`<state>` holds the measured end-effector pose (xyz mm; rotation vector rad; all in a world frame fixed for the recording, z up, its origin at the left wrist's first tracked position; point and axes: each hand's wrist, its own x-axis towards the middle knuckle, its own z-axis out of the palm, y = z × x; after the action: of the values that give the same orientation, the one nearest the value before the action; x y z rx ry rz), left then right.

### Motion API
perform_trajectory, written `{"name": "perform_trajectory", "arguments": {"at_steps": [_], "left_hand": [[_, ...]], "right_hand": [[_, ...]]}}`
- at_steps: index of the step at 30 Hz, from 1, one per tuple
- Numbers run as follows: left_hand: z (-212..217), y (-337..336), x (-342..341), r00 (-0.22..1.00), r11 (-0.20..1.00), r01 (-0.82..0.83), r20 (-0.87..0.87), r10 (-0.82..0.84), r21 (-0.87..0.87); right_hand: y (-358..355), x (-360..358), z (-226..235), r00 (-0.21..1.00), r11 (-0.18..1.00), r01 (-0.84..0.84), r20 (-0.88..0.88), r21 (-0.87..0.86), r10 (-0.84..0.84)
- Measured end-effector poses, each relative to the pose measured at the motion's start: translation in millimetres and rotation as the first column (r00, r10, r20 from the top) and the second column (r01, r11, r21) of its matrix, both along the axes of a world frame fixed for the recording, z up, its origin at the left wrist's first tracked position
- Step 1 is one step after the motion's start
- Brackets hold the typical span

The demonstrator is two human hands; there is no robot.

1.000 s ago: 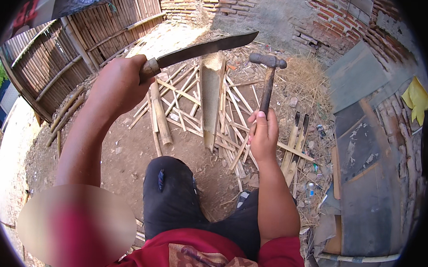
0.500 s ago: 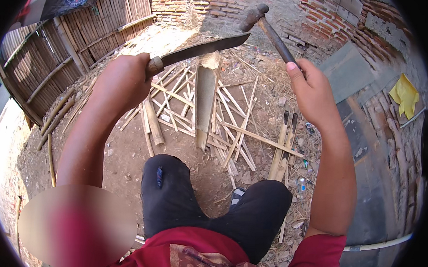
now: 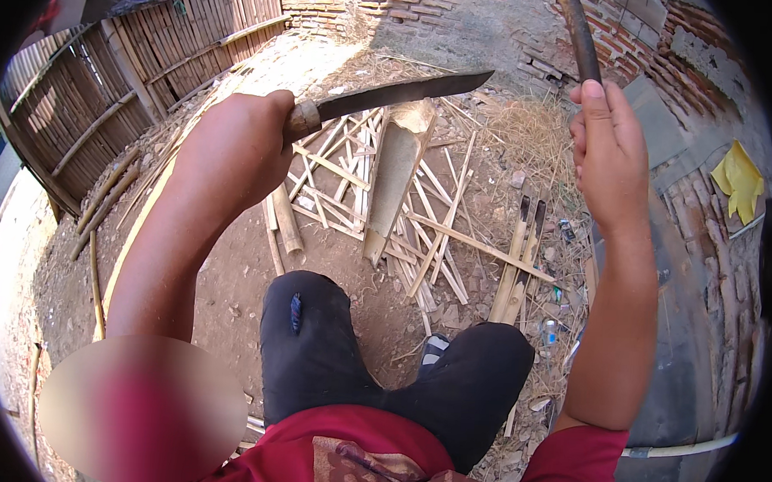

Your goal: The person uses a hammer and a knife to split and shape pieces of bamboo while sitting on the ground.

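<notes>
In the head view, the left hand (image 3: 235,148) is gripping the wooden handle of a long machete (image 3: 392,95) in a tight fist, holding its dark blade level across the top end of an upright split bamboo piece (image 3: 396,177) that is standing on the dirt ahead of the knees. The right hand (image 3: 609,152) is raised high and closed firmly around a hammer handle (image 3: 578,34), whose head is lying beyond the frame's top edge. Thin bamboo slats (image 3: 438,226) are lying scattered about the upright piece, with a yellow cloth (image 3: 738,179) sitting well off to the right.
</notes>
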<state>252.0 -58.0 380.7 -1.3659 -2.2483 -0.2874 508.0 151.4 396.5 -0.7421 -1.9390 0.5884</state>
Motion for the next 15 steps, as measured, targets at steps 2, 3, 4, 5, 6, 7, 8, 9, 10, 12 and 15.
{"name": "perform_trajectory", "arguments": {"at_steps": [2, 3, 4, 5, 6, 7, 8, 9, 10, 12, 15], "left_hand": [[-1, 0, 2, 1.000, 1.000, -0.004, 0.012, 0.003, 0.014], [-2, 0, 3, 1.000, 1.000, -0.009, 0.015, 0.009, 0.011], [-2, 1, 4, 1.000, 1.000, -0.011, 0.021, 0.011, 0.008], [-2, 3, 5, 1.000, 1.000, -0.011, 0.029, 0.011, 0.010], [-3, 5, 7, 1.000, 1.000, 0.005, 0.026, -0.005, 0.023], [-4, 2, 8, 1.000, 1.000, 0.010, 0.016, -0.011, 0.023], [-5, 0, 8, 1.000, 1.000, 0.016, 0.007, -0.016, 0.024], [-4, -1, 6, 1.000, 1.000, 0.020, -0.002, -0.020, 0.017], [-4, -2, 6, 1.000, 1.000, 0.022, -0.007, -0.022, 0.011], [-4, -3, 3, 1.000, 1.000, 0.006, 0.000, -0.006, -0.003], [-3, 1, 5, 1.000, 1.000, -0.010, 0.026, 0.010, -0.004]], "right_hand": [[-3, 4, -7, 0.996, 0.999, -0.002, -0.086, 0.037, 0.005], [-1, 3, -24, 0.997, 0.997, -0.013, -0.071, 0.078, 0.019], [2, 3, -35, 0.998, 0.993, -0.021, -0.053, 0.120, 0.028], [7, 5, -41, 0.993, 0.993, -0.023, 0.114, 0.116, 0.010], [13, 9, -45, 0.960, 0.994, -0.023, 0.278, 0.110, -0.009], [12, 7, -47, 0.903, 0.995, -0.030, 0.429, 0.092, -0.012], [11, 7, -44, 0.934, 0.997, -0.021, 0.358, 0.071, -0.006], [8, 9, -35, 0.958, 0.999, -0.013, 0.286, 0.049, -0.001], [4, 11, -25, 0.976, 1.000, -0.009, 0.216, 0.027, 0.003], [1, 15, -10, 0.999, 0.999, 0.003, 0.054, -0.045, 0.000], [13, 20, -22, 1.000, 1.000, -0.005, -0.006, -0.031, 0.005]]}}
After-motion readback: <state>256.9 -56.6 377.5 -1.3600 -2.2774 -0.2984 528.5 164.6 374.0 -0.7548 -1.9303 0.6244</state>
